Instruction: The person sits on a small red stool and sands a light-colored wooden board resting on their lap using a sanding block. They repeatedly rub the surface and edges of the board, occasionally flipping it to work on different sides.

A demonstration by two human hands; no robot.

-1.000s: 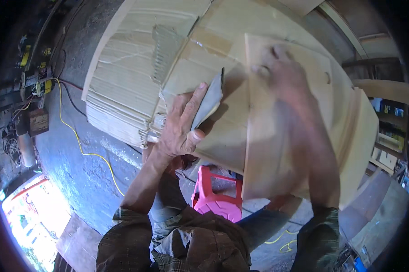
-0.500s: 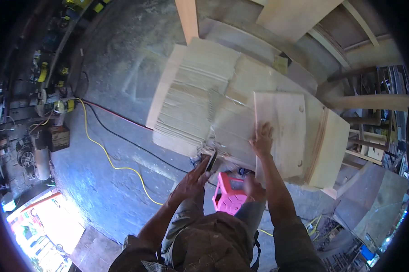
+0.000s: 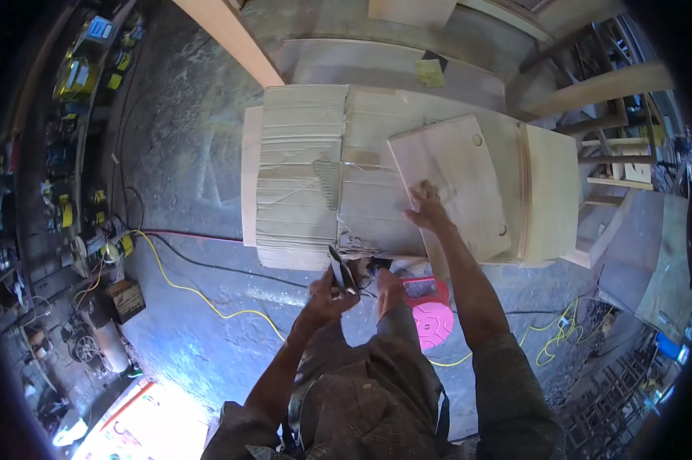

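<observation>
My right hand lies on a pale wooden panel, its fingers spread and its thumb near the panel's left edge. Two small round or curved marks show by the panel's right side. Flattened cardboard lies beneath the panel. In front of the cardboard's near edge, my left hand grips a dark, flat, bent sheet with a paler side. What the sheet is made of, I cannot tell.
A pink plastic stool stands near my legs. Yellow cable and darker cords cross the floor. Wooden beams rise behind the cardboard, and pale boards lie at its right. Tools and machines line the left side.
My view has turned, so cardboard and panel appear rotated anticlockwise together. The right hand stays on the panel, and the left hand still holds the dark sheet.
</observation>
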